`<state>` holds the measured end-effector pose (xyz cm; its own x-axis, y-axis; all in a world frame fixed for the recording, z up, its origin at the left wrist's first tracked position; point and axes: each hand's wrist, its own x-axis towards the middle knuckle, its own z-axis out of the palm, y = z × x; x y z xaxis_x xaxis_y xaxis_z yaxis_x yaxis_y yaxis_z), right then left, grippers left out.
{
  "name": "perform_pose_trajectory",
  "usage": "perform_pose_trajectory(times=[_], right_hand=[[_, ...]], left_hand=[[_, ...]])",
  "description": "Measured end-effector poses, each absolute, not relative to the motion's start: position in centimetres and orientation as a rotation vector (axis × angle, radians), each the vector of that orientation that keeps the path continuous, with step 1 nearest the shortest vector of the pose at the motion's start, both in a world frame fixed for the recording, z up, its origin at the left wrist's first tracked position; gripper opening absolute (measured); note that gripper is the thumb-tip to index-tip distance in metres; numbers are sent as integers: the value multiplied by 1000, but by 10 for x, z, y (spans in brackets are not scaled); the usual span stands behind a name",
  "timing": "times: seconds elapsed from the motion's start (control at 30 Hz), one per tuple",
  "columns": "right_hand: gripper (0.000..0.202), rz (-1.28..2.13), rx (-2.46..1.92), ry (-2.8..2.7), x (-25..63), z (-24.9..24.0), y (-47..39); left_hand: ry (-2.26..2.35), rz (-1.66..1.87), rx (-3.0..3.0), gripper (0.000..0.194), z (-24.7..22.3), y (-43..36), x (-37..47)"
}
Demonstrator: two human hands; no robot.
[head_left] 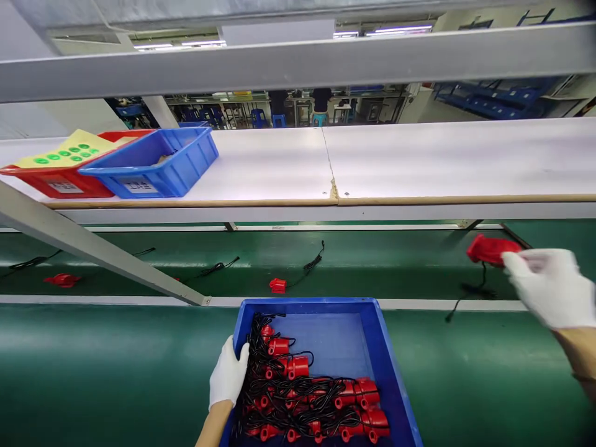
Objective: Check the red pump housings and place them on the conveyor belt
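My left hand [228, 374], in a white glove, is closed on the left rim of a blue plastic bin [395, 366], its thumb over the edge. Several red plastic parts [298, 367] with bundled black cables lie in rows inside the bin, mostly at its left and near side. Off to the right, my gloved right hand [549, 285] pinches another red part [491, 249] above the far belt. From that part hangs a black cable [479, 289] with a plug at its end. The right hand is slightly blurred.
On the far green conveyor [395, 267] lie more cabled red parts, such as one red part [278, 285] near the middle. A white shelf [419, 161] runs above, bearing a blue tray [177, 164] and a red tray [60, 183]. A slanted grey post [116, 248] stands left.
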<state>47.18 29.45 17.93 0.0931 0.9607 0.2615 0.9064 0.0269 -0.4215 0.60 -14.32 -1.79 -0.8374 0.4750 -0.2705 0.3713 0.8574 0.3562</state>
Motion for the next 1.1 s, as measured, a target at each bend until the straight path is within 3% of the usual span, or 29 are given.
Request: perform_pose_trajectory(times=[0.13, 0.27, 0.37, 0.57, 0.77, 0.9, 1.1], right_hand=[[44, 319, -2035, -2128, 426, 100, 341], [31, 560, -2077, -2391, 364, 12, 338], [29, 654, -2121, -2477, 333, -22, 328], [37, 572, -1840, -2572, 294, -3, 268], [28, 939, -1133, -3032, 224, -16, 58], [33, 977, -1143, -3203, 186, -44, -31], [33, 996, -1327, -3138, 178, -43, -33]], left_hand=[[2707, 370, 580, 56, -21, -142, 5], [2713, 364, 544, 54, -19, -140, 8], [2706, 397, 526, 52, -13, -138, 11], [2690, 430, 525, 49, -9, -139, 14], [2672, 529, 560, 46, -11, -145, 14], [2666, 610, 600, 42, -13, -149, 13], [2760, 787, 713, 42, -11, -151, 14]])
